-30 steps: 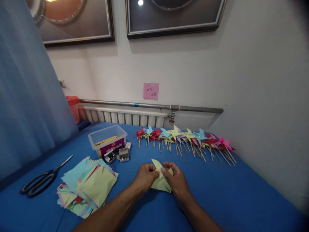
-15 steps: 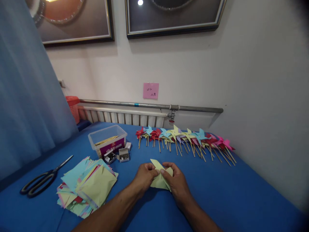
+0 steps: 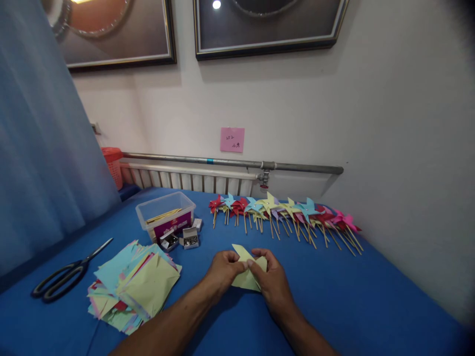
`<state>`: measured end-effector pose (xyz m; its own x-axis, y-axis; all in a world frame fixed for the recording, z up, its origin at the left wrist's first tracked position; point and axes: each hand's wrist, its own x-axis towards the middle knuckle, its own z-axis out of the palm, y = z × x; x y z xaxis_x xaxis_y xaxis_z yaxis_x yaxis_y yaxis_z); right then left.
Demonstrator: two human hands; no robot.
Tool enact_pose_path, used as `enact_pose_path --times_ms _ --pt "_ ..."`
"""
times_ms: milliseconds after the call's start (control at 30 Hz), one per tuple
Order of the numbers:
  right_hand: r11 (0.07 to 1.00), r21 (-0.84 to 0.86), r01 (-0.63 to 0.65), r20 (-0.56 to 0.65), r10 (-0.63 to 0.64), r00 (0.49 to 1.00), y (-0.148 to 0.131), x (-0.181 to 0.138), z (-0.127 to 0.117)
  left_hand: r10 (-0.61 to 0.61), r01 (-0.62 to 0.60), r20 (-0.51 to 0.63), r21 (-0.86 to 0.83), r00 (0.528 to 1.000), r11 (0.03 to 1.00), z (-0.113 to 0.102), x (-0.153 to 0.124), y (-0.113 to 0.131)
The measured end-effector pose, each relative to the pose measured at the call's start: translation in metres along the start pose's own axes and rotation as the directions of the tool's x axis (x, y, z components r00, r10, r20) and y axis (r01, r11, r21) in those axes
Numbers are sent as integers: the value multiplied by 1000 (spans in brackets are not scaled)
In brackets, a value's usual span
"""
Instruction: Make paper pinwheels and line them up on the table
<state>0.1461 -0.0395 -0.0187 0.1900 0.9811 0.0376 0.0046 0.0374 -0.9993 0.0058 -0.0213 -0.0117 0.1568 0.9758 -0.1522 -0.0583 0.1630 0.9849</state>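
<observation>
A pale yellow paper square (image 3: 247, 282) with partly folded corners is held between my two hands, just above the blue table cover. My left hand (image 3: 224, 269) grips its left side, thumb across the front. On the other side my right hand (image 3: 270, 277) pinches the paper, its thumb near the centre beside the left thumb. The fingers behind the paper are partly hidden. To the left lies a loose pile of cut coloured paper squares (image 3: 150, 284), a pale yellow one on top.
Black-handled scissors (image 3: 70, 272) lie at far left. Behind the pile stand a clear plastic tub (image 3: 165, 212) of thin sticks and small boxes of metal pins (image 3: 190, 239). Several finished paper pinwheels (image 3: 270, 203) on sticks line the back. A blue curtain (image 3: 48, 138) hangs at left.
My left thumb has slid slightly right, closer to the right thumb at the paper's centre. Both hands keep their hold; the other things stay where they were.
</observation>
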Motion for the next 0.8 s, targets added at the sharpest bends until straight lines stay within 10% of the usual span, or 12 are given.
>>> enact_pose_path --times_ms 467,800 --pt "967 254 -33 -33 43 999 3 8 -4 -36 34 -26 -55 999 998 1 0 3" --pt "898 371 -236 301 124 946 -8 -11 4 -14 9 -40 -120 999 993 0 -2 8"
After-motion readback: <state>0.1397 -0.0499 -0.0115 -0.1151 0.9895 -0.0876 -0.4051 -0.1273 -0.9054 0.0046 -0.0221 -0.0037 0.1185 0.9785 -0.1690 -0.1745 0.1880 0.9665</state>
